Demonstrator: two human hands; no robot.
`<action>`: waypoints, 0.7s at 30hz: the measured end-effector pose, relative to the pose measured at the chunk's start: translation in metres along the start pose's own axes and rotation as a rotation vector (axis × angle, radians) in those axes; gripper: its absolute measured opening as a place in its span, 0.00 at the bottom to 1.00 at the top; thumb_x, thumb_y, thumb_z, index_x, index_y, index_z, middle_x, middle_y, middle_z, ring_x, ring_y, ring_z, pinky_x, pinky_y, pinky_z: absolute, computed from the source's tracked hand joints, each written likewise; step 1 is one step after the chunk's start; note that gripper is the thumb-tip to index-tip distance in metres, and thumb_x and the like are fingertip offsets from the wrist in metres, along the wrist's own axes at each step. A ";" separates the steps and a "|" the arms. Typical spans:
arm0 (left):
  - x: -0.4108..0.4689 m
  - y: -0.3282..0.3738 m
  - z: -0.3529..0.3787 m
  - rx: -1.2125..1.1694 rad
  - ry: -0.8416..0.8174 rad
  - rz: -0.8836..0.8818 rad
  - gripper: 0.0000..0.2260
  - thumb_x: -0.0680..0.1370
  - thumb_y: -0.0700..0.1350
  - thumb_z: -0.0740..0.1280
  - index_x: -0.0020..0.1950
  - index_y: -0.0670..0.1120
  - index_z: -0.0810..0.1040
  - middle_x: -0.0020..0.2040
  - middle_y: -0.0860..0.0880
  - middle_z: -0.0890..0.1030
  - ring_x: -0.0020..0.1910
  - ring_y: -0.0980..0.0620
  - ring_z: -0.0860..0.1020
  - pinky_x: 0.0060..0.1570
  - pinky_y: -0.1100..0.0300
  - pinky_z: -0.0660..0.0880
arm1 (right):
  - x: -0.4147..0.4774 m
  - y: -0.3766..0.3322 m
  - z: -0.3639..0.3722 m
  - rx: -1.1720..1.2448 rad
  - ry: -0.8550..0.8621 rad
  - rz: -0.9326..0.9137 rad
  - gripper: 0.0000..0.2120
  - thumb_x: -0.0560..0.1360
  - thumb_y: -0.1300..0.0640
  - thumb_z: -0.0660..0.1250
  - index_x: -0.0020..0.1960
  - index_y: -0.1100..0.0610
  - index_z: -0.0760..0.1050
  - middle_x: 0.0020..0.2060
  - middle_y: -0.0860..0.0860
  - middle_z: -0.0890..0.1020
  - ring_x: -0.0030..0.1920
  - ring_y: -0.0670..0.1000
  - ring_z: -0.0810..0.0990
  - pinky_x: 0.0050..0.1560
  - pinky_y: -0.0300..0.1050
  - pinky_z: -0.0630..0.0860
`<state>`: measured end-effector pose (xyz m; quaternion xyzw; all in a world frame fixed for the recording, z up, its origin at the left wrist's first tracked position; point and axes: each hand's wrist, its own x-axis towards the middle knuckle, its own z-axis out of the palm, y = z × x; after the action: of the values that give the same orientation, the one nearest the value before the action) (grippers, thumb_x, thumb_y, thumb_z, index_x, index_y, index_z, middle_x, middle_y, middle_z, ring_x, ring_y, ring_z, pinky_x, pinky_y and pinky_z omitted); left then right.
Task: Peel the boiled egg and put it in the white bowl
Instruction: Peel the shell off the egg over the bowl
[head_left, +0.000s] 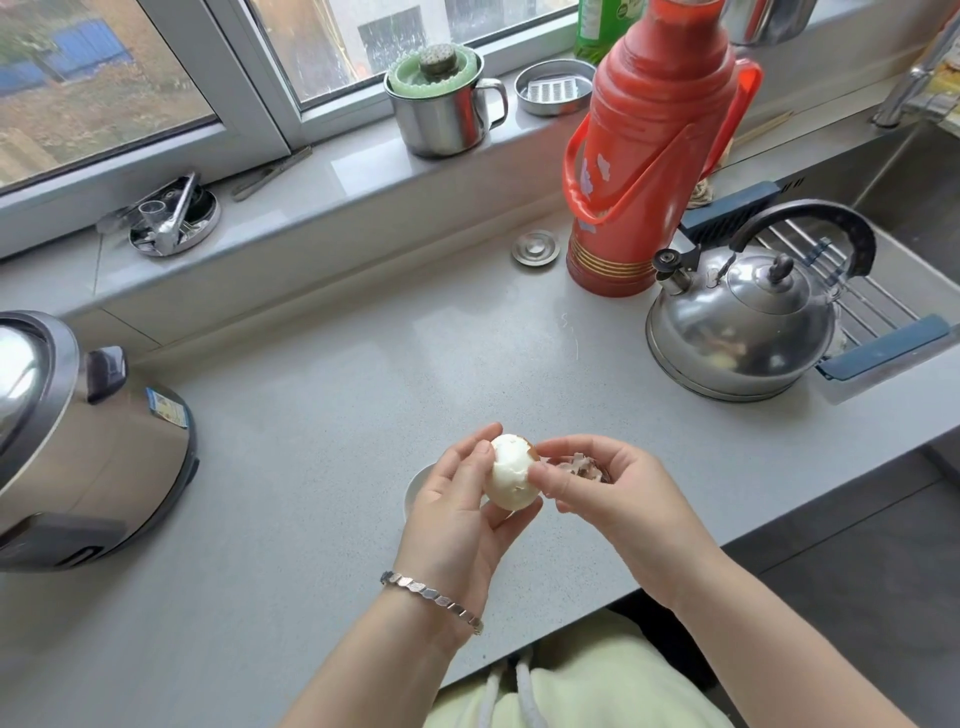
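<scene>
The boiled egg (511, 475) is mostly bare white, with a small brown patch of shell left at its upper right. My left hand (460, 512) grips it from the left and below, thumb on its top. My right hand (605, 491) touches the egg's right side with thumb and forefinger and cups a pile of brown shell pieces (584, 465) in its curled fingers. The white bowl (418, 488) sits on the counter under my left hand; only its left rim shows.
A steel kettle (743, 327) and a red thermos (649, 156) stand at the back right beside the sink rack (872, 312). A rice cooker (78, 441) sits at the left. A steel mug (447, 111) and small dishes line the windowsill. The grey counter (337, 415) ends near my body.
</scene>
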<state>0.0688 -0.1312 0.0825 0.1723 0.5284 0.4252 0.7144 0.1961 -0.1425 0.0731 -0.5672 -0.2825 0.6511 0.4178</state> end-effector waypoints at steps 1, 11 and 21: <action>0.000 0.000 0.001 0.002 0.005 0.007 0.08 0.78 0.41 0.60 0.53 0.44 0.77 0.47 0.42 0.81 0.42 0.46 0.80 0.50 0.51 0.78 | 0.000 0.000 0.001 -0.028 0.025 -0.023 0.16 0.58 0.53 0.75 0.45 0.56 0.82 0.30 0.45 0.81 0.30 0.42 0.76 0.35 0.31 0.75; -0.003 -0.008 0.004 0.005 0.100 0.070 0.05 0.77 0.40 0.63 0.51 0.44 0.76 0.31 0.49 0.83 0.38 0.46 0.80 0.40 0.57 0.80 | -0.005 0.012 0.008 -0.237 0.150 -0.295 0.07 0.71 0.59 0.69 0.41 0.48 0.83 0.33 0.53 0.81 0.28 0.41 0.74 0.33 0.30 0.71; -0.004 -0.002 0.007 0.029 0.078 0.033 0.06 0.77 0.38 0.61 0.50 0.44 0.76 0.40 0.43 0.81 0.36 0.46 0.80 0.37 0.58 0.81 | 0.002 0.013 0.005 -0.065 0.193 -0.167 0.08 0.74 0.60 0.65 0.37 0.57 0.80 0.22 0.47 0.77 0.24 0.42 0.70 0.30 0.31 0.70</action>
<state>0.0755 -0.1339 0.0863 0.1748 0.5589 0.4357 0.6835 0.1882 -0.1463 0.0621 -0.6148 -0.3085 0.5470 0.4772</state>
